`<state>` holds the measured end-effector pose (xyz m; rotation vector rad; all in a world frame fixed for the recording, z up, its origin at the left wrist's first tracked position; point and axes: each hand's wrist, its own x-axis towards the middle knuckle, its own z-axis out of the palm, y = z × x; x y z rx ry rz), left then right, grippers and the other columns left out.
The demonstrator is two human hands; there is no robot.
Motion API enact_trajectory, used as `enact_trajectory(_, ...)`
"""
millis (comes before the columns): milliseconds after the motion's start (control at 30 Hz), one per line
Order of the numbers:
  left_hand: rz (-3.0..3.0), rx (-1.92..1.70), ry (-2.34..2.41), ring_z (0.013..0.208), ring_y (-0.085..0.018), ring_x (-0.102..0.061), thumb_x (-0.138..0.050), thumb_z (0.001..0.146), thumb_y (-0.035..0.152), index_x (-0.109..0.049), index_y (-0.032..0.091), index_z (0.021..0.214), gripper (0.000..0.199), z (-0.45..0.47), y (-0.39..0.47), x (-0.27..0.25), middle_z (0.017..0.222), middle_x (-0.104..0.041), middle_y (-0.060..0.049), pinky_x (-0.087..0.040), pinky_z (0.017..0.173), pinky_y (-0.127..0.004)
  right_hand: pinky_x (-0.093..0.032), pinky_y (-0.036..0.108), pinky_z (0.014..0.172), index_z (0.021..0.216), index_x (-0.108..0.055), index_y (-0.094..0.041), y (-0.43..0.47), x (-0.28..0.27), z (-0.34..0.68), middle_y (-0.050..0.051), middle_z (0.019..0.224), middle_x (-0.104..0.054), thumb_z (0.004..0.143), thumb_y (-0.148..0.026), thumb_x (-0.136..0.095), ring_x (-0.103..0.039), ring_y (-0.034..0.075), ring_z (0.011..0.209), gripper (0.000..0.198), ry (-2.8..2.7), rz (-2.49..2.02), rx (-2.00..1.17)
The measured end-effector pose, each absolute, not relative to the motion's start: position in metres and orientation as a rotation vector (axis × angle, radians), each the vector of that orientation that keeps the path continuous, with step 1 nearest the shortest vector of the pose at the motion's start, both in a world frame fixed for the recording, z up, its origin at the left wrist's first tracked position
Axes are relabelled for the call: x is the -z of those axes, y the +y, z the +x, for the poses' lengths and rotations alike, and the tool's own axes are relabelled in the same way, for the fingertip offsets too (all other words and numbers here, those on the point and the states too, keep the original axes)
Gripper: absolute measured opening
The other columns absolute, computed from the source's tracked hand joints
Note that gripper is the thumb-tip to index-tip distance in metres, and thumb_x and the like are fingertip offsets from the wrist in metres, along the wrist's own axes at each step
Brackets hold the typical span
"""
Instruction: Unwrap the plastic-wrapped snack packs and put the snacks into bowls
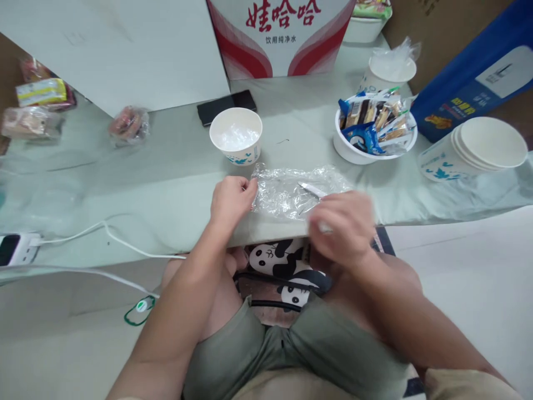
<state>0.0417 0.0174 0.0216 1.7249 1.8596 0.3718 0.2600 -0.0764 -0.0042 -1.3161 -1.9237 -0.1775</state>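
A crinkled sheet of clear plastic film (277,194) lies along the front of the table. At its left edge, my left hand (232,203) is closed, pinching the film between thumb and finger. My right hand (343,225) is blurred over the film's right end, its fingers curled round something pale that I cannot make out. A slim, pointed, silvery-white tool (311,189) shows just beyond the right knuckles; whether it is held or lies on the film is unclear. Behind the film stands a paper cup (241,155) with crumpled clear plastic inside.
A dark phone (228,106) lies behind the cup. On the right are a white bowl (353,153) of wrapped snacks and stacked paper cups (441,155). A power strip (25,250) with white cables sits at left. Boxes (283,55) line the back.
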Motion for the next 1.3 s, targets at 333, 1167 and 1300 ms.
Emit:
enact_trajectory(333, 1.717, -0.504, 1.878, 0.073, -0.022, -0.061, -0.063, 0.083, 0.035, -0.065, 0.023, 0.11, 0.029, 0.02, 0.019, -0.013, 0.082, -0.071, -0.004, -0.04, 0.069, -0.034, -0.05, 0.051, 0.103, 0.11, -0.076, -0.021, -0.057, 0.022, 0.249, 0.011, 0.124, -0.077, 0.098, -0.023, -0.048, -0.07, 0.03, 0.117, 0.03, -2.193, -1.537, -0.261)
enact_trajectory(1167, 0.936, -0.742, 0.968, 0.048, -0.004, -0.031, -0.088, 0.057, 0.034, -0.042, 0.022, 0.067, 0.049, 0.043, -0.005, -0.022, 0.058, -0.04, 0.009, -0.024, 0.046, -0.024, -0.047, 0.024, 0.047, 0.089, -0.066, -0.022, -0.053, 0.001, 0.244, -0.005, 0.059, -0.065, 0.078, -0.045, -0.073, -0.056, 0.01, 0.044, 0.026, -0.932, -1.384, -1.236)
enact_trajectory(1300, 0.854, -0.895, 1.024, 0.048, -0.005, -0.031, -0.081, 0.064, 0.033, -0.034, 0.023, 0.068, 0.049, 0.037, 0.003, -0.023, 0.058, -0.035, 0.009, -0.027, 0.046, -0.023, -0.04, 0.022, 0.043, 0.092, -0.065, -0.023, -0.048, 0.005, 0.247, -0.008, 0.057, -0.059, 0.081, -0.039, -0.067, -0.049, 0.007, 0.041, 0.019, -0.846, -1.36, -1.105)
